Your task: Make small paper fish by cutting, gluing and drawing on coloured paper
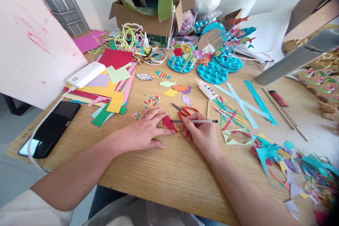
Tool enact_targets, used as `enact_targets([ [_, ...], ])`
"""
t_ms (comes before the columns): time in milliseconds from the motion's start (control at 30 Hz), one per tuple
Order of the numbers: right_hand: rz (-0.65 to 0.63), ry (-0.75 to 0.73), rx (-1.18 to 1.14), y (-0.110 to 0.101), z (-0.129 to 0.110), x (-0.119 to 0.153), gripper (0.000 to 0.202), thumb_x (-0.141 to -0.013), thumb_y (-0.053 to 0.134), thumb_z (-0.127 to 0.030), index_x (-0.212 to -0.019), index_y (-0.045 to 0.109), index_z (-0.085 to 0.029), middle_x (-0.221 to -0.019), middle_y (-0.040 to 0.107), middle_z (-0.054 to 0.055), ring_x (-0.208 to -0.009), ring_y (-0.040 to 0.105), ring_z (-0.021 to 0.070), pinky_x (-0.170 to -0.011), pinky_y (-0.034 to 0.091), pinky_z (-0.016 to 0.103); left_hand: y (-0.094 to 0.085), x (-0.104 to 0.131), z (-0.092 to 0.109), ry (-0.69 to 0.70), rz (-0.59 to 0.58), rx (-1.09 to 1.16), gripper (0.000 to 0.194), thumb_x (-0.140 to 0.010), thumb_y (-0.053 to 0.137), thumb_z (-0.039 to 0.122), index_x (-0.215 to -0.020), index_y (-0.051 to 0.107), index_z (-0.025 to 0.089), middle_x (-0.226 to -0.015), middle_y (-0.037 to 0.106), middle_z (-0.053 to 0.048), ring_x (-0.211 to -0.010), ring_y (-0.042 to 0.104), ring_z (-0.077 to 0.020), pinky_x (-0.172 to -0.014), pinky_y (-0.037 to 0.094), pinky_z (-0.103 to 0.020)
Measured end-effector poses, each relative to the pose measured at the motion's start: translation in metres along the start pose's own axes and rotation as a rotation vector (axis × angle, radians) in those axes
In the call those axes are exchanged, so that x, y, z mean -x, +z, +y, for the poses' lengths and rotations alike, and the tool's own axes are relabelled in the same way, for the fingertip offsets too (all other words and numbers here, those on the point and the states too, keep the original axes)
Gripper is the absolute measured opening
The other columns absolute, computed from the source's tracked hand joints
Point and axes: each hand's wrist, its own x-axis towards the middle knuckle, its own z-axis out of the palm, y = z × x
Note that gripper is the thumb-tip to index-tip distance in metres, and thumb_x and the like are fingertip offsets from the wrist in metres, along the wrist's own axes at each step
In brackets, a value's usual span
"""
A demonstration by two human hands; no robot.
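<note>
A red paper fish point(168, 123) lies flat on the wooden table. My left hand point(144, 129) is spread flat beside it, its fingertips at the fish's edge. In my right hand point(200, 129) is a slim grey pen point(206, 121), gripped between thumb and fingers, its tip at the red fish. Orange-handled pliers point(182, 113) lie just beyond my right fingers. Farther back are several cut paper fish, among them a yellow fish point(171, 93) and a lilac fish point(186, 100). Small confetti bits point(153, 101) are heaped past my left fingertips.
At left are coloured paper sheets point(116, 56), a white power bank point(86, 74) and a phone point(50, 130). A glue bottle point(207, 89), paper strips point(242, 104) and scraps point(272, 155) lie right. Blue egg-carton pieces point(212, 72) and a cardboard box point(143, 21) stand behind.
</note>
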Motion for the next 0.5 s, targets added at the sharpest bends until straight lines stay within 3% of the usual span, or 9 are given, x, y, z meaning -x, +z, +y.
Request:
enact_targets([
  [500,-0.001,0.013,-0.025,-0.0002,0.0009,0.0004,0.036,-0.07,0.076,-0.049,-0.071,0.055,-0.019,-0.055,0.065,0.001,-0.036,0.054,0.0105,-0.03,0.039,0.018,0.0001,-0.0001,-0.0005,0.004,0.003,0.004,0.052,-0.087,0.061,0.051,-0.136,0.056,0.036,-0.154,0.035,-0.013,-0.147,0.018,-0.0374,-0.116,0.023,-0.058],
])
